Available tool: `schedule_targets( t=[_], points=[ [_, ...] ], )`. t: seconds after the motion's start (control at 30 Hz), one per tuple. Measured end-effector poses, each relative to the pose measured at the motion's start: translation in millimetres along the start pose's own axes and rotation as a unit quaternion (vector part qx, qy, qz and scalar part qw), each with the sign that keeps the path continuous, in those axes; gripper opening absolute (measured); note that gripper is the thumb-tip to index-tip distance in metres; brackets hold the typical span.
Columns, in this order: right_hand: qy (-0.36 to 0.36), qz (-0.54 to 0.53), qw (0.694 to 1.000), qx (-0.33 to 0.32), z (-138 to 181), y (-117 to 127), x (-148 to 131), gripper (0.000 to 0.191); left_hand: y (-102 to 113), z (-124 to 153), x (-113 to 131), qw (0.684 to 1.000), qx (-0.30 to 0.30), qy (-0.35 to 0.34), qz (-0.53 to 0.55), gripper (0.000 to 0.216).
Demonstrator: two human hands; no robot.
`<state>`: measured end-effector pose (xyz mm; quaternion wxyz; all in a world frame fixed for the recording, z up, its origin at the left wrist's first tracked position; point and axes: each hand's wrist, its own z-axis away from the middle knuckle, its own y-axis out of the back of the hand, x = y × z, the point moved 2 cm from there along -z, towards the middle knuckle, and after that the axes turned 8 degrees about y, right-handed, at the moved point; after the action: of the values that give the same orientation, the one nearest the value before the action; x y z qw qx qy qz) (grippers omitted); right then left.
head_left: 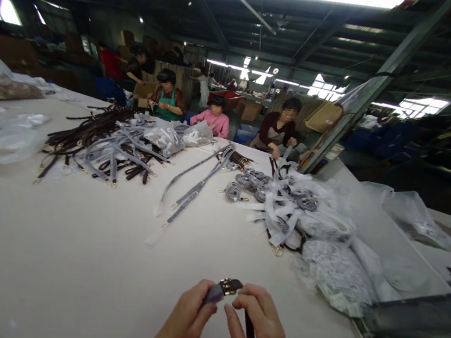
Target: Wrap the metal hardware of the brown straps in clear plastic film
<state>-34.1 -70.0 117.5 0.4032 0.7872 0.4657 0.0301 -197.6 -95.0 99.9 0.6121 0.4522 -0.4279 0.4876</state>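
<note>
My left hand [188, 318] is closed around a dark brown strap [232, 286] with a gold buckle [225, 288]; a greyish plastic sleeve [213, 295] covers the part near my thumb. Facing it, my right hand [259, 327] has its fingers curled at the buckle's other side, the fingertips by the strap's pointed end. Another dark length of strap [248, 325] hangs down against my right fingers. Past my hands, sleeved straps with gold clasps [193, 198] lie stretched out on the white table [87, 251].
A heap of dark straps [86, 130] and wrapped straps [117, 147] lies at the left. Coiled straps [233, 192] and clear plastic bags [332, 270] spread on the right, beside a slanted metal post [366, 93]. Several co-workers sit across the table.
</note>
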Motion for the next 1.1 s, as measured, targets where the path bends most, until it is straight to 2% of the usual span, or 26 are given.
schedule_targets(
  t=[0.1, 0.23, 0.57, 0.7, 0.77, 0.83, 0.97, 1.1],
  points=[
    [-0.004, -0.025, 1.000, -0.007, 5.1, -5.0, -4.8, 0.007, -2.9, 0.2, -2.2, 0.996, -0.033, 0.045, 0.074, 0.018],
    [-0.002, -0.003, 1.000, 0.018, 11.0, -12.3, -7.1, 0.010, -8.6, -0.7, -6.7, 0.980, -0.074, 0.090, 0.162, 0.027],
    [0.005, -0.016, 1.000, -0.016, 7.6, -20.6, -6.2, 0.014, -11.5, -4.1, -15.5, 0.971, -0.100, 0.096, 0.197, 0.038],
    [0.034, 0.008, 0.999, 0.019, 5.5, -21.2, -12.2, 0.015, -20.9, -3.1, -23.9, 0.949, -0.127, 0.110, 0.267, 0.045],
    [0.074, 0.025, 0.996, 0.044, 4.9, -20.3, -15.5, 0.013, -25.9, -4.1, -30.5, 0.933, -0.124, 0.127, 0.314, 0.048],
    [0.080, 0.002, 0.996, 0.051, 5.0, -18.7, -15.8, 0.013, -27.8, -5.3, -35.1, 0.930, -0.110, 0.136, 0.324, 0.048],
    [-0.013, -0.079, 0.996, 0.034, 8.3, -15.6, -8.8, 0.014, -24.2, -6.1, -32.4, 0.954, -0.104, 0.114, 0.258, 0.040],
    [-0.083, -0.133, 0.988, -0.006, 18.1, -21.9, -3.0, 0.010, -21.1, -6.2, -26.1, 0.979, -0.064, 0.087, 0.175, 0.033]
  ],
)
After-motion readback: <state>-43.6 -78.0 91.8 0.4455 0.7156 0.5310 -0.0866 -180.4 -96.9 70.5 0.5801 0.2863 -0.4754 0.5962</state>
